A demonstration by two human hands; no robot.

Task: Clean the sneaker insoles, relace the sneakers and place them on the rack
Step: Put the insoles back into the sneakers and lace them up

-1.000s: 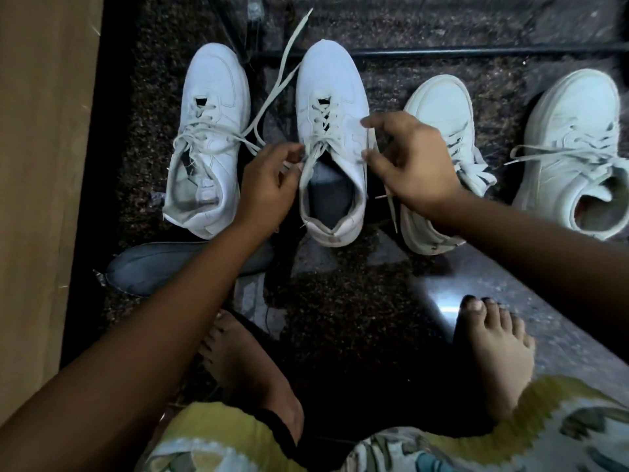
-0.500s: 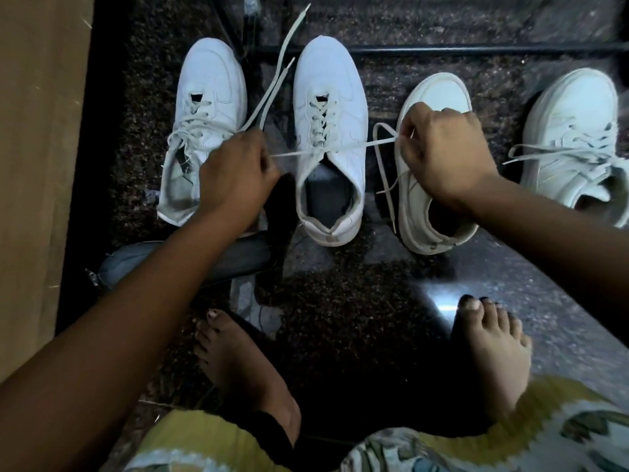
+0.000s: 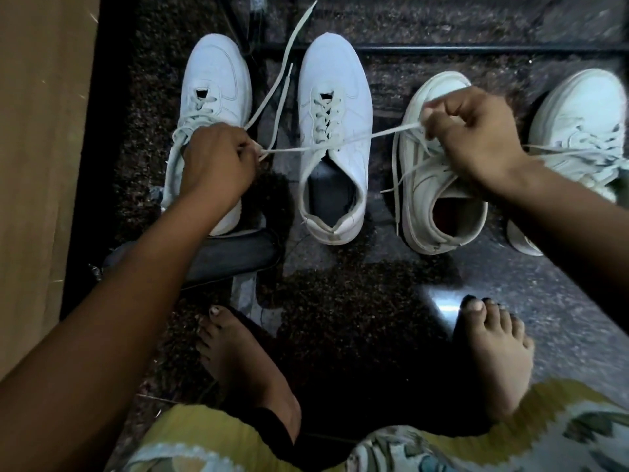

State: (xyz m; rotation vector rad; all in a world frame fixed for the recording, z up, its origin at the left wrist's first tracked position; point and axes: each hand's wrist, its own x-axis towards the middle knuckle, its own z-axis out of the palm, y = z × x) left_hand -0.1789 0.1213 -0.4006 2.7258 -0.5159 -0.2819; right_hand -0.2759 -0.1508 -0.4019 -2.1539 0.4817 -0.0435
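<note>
Left grip: fingers curled, pinching lace at one side. Right grip: pinching same lace at other side, above 3rd sneaker. Lace taut btwn grips, crossing top eyelets of 2nd sneaker. 2nd sneaker upright on floor, toe away from person. Left grip sits over 1st sneaker. Loose lace tails run up btwn 1st & 2nd sneaker. 4th sneaker far right. Grey insole flat on floor, just behind 1st sneaker heel.

left hand drew leftward off the second sneaker | right hand drew rightward | lace pulled taut across the tongue between them
</note>
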